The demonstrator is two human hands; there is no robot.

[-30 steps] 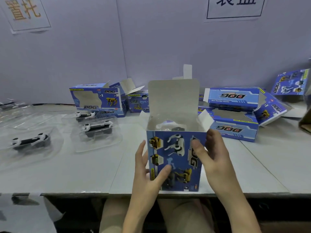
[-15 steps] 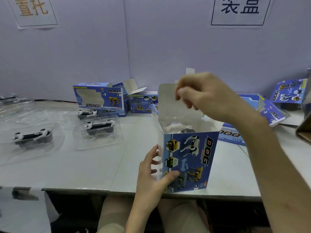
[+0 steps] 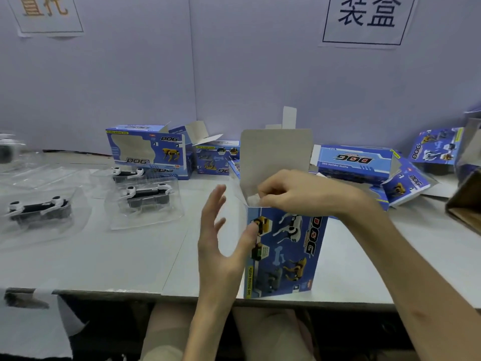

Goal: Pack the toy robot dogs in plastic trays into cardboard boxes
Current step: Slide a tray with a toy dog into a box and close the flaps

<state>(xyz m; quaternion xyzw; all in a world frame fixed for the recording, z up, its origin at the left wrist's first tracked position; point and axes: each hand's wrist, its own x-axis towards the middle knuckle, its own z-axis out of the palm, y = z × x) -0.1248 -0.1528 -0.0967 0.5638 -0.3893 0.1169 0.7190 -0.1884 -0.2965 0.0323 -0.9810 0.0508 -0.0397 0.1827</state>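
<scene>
The right hand [image 3: 294, 192] reaches across the open mouth of the blue cardboard box [image 3: 285, 252], its fingers curled and pinching at something pale at the box's upper left corner; whether that is a side flap or the edge of a plastic tray cannot be told. The left hand [image 3: 222, 239] stands spread beside the box's left face, fingers apart and raised, with only the thumb pressed against the printed front near its left edge.

The box stands upright near the front edge of the pale worktop [image 3: 104, 256], its grey top flap [image 3: 276, 152] standing up behind the right hand. To the left lie clear plastic trays, each holding a black-and-white toy robot dog [image 3: 148, 195], another [image 3: 39, 208] further left. More blue boxes [image 3: 147, 149] sit along the back wall, some tipped over on the right [image 3: 356, 162].
</scene>
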